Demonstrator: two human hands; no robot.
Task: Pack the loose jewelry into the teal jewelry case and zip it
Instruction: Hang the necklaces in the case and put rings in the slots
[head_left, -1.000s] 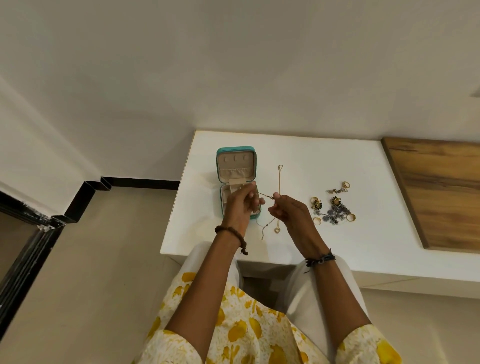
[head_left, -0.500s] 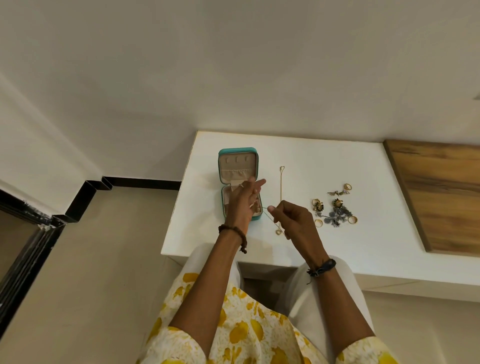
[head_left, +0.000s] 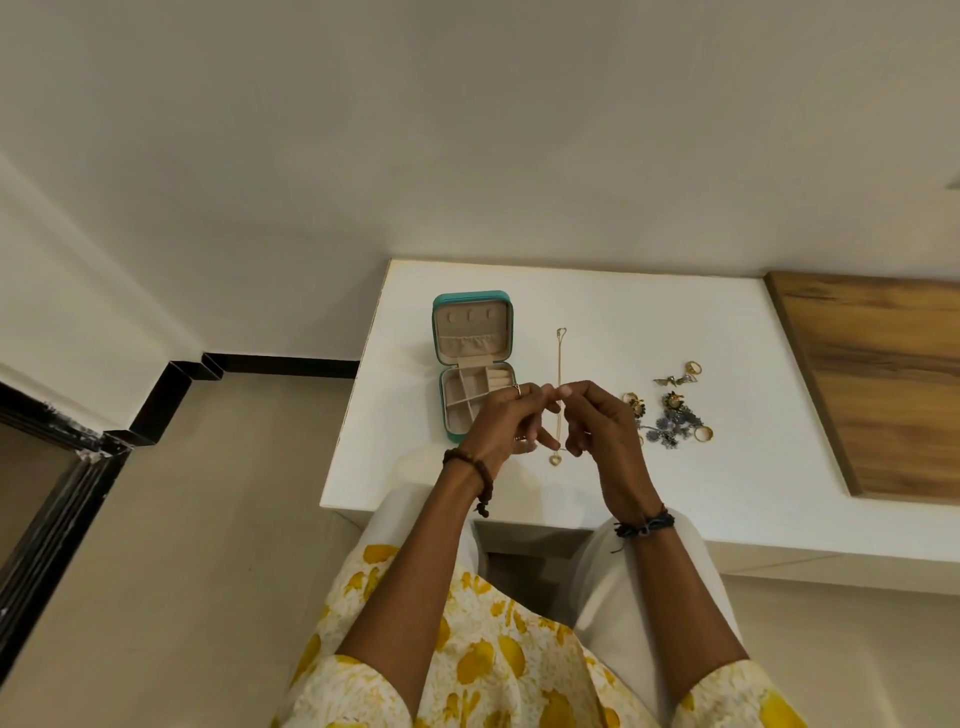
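The teal jewelry case (head_left: 448, 415) lies open on the white table (head_left: 727, 483), lid tipped back, beige compartments showing. A thin gold chain necklace (head_left: 560, 358) runs from the table's far side toward me, its heart pendant (head_left: 555, 459) hanging below my hands. My left hand (head_left: 506, 423) and my right hand (head_left: 592, 421) meet just right of the case, and both pinch the chain between their fingertips. A heap of loose rings and earrings (head_left: 670, 415) lies to the right of my right hand.
A wooden panel (head_left: 883, 374) sits on the table's right part. The table's near edge is just above my lap. To the left are bare floor, a black skirting and a dark door frame (head_left: 47, 499).
My left hand has moved right, off the case, and joined my right hand at the chain. My right hand has risen a little. The case's compartments now show.
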